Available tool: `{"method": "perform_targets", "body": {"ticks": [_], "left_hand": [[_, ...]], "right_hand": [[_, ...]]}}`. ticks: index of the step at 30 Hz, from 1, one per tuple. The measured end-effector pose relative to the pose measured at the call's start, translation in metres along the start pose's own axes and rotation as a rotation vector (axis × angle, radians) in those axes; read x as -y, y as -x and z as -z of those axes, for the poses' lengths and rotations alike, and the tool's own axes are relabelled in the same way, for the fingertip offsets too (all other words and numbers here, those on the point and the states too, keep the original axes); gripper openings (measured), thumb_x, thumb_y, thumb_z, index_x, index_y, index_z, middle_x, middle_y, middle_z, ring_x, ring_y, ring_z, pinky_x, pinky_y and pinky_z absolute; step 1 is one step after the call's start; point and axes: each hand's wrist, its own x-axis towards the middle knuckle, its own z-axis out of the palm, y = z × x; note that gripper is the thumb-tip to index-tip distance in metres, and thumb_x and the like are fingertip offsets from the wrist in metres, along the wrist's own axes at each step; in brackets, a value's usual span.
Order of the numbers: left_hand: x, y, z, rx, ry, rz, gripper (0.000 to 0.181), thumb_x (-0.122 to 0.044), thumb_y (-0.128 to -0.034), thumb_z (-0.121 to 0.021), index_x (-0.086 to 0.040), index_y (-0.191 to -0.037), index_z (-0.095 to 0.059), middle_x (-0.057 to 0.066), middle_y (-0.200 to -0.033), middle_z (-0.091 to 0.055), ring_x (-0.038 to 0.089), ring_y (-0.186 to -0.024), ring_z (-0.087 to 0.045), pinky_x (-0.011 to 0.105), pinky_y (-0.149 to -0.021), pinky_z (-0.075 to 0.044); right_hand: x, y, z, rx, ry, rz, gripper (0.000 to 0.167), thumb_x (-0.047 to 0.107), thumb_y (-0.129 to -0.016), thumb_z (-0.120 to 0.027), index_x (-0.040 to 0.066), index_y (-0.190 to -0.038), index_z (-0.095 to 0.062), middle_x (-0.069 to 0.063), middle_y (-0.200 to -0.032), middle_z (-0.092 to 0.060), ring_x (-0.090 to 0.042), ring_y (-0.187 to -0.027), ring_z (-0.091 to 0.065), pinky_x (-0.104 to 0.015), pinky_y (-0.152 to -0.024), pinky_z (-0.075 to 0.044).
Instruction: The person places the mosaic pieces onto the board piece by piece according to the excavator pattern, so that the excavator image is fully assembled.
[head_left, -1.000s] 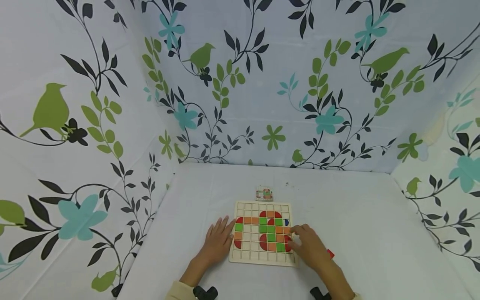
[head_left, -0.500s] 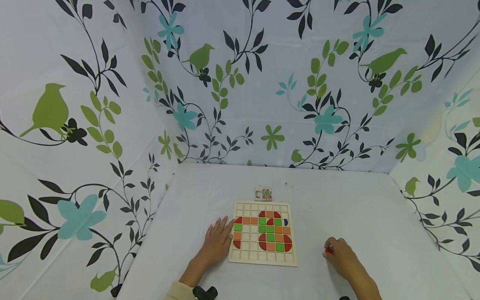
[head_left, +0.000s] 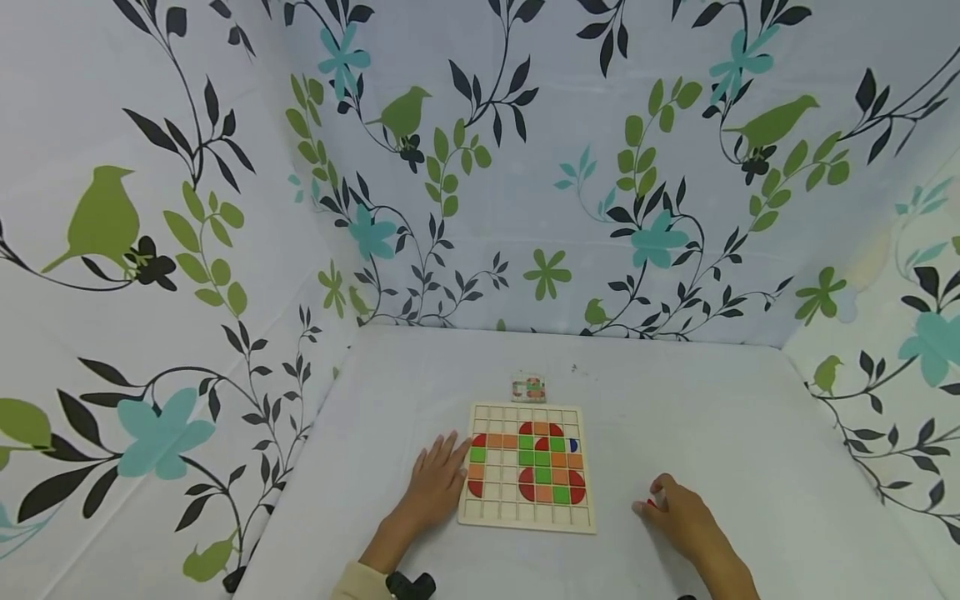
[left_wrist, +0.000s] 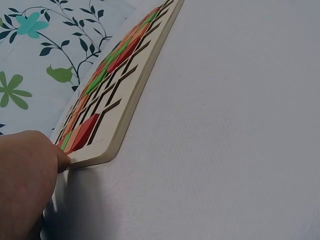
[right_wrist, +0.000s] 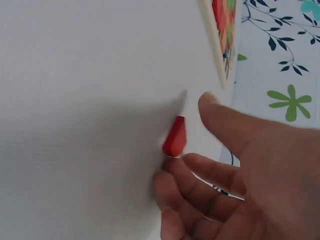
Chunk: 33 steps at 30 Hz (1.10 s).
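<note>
A wooden grid board (head_left: pixel 498 512) lies on the table in the head view, partly filled with red, green and orange tiles and one part-blue tile (head_left: pixel 573 445). My left hand (head_left: pixel 433 481) rests at the board's left edge, fingers extended; in the left wrist view it meets the board's near corner. Right of the board, my right hand (head_left: pixel 681 514) is low over the table beside a loose red tile (right_wrist: pixel 175 137). In the right wrist view the fingertips are at the tile's lower end, while the thumb stands apart from it. Whether the fingers touch the tile I cannot tell.
A small patterned card (head_left: pixel 528 388) lies just behind the board. White cloth covers the table (head_left: pixel 712 400). Printed curtains (head_left: pixel 465 167) with birds and leaves enclose the back and sides.
My right hand has left the board's right edge and moved right to the loose red tile. Since half a second ago its thumb has spread away. The left hand stays put.
</note>
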Motion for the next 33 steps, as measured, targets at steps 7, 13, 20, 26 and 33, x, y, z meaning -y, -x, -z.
{"method": "perform_targets", "body": {"ticks": [7,13,20,26,33], "left_hand": [[0.003,0.001,-0.002,-0.043,0.021,-0.036,0.053,-0.024,-0.1110,-0.046,-0.011,-0.162,-0.042,0.023,-0.169,-0.033,0.051,-0.157,-0.022,0.075,-0.121,-0.014],[0.001,0.002,0.001,-0.031,0.014,-0.028,0.052,-0.024,-0.1116,-0.046,-0.012,-0.162,-0.042,0.022,-0.170,-0.032,0.049,-0.158,-0.022,0.074,-0.122,-0.015],[-0.001,0.001,0.003,0.002,-0.012,-0.002,0.053,-0.024,-0.1114,-0.048,-0.013,-0.163,-0.042,0.020,-0.171,-0.031,0.047,-0.159,-0.022,0.073,-0.123,-0.015],[0.001,0.000,0.001,0.007,-0.023,-0.001,0.053,-0.024,-0.1119,-0.047,-0.013,-0.163,-0.041,0.019,-0.171,-0.030,0.045,-0.160,-0.021,0.072,-0.124,-0.016],[0.002,-0.001,0.001,-0.006,-0.015,-0.028,0.053,-0.023,-0.1114,-0.048,-0.012,-0.163,-0.042,0.019,-0.171,-0.032,0.046,-0.159,-0.023,0.072,-0.123,-0.018]], "right_hand": [[0.000,0.003,-0.001,0.048,-0.066,0.033,0.030,0.005,-0.092,-0.078,0.003,-0.117,-0.062,-0.002,-0.080,-0.058,-0.016,-0.073,-0.053,-0.029,-0.064,-0.046],[0.001,-0.001,-0.003,-0.007,-0.009,0.012,0.039,0.022,-0.089,-0.086,0.004,-0.115,-0.064,-0.005,-0.089,-0.059,-0.018,-0.079,-0.056,-0.035,-0.068,-0.050],[0.004,0.002,-0.008,-0.013,-0.044,0.071,0.028,0.007,-0.085,-0.086,0.005,-0.108,-0.070,-0.008,-0.104,-0.060,-0.019,-0.093,-0.059,-0.041,-0.084,-0.056],[0.010,-0.008,-0.021,-0.050,-0.028,0.059,0.027,0.013,-0.088,-0.086,0.003,-0.108,-0.070,-0.004,-0.098,-0.059,-0.017,-0.091,-0.056,-0.042,-0.088,-0.057],[0.024,-0.025,-0.034,-0.121,-0.030,0.080,0.027,0.016,-0.090,-0.085,0.003,-0.111,-0.071,-0.006,-0.100,-0.061,-0.018,-0.090,-0.056,-0.041,-0.085,-0.056]]}}
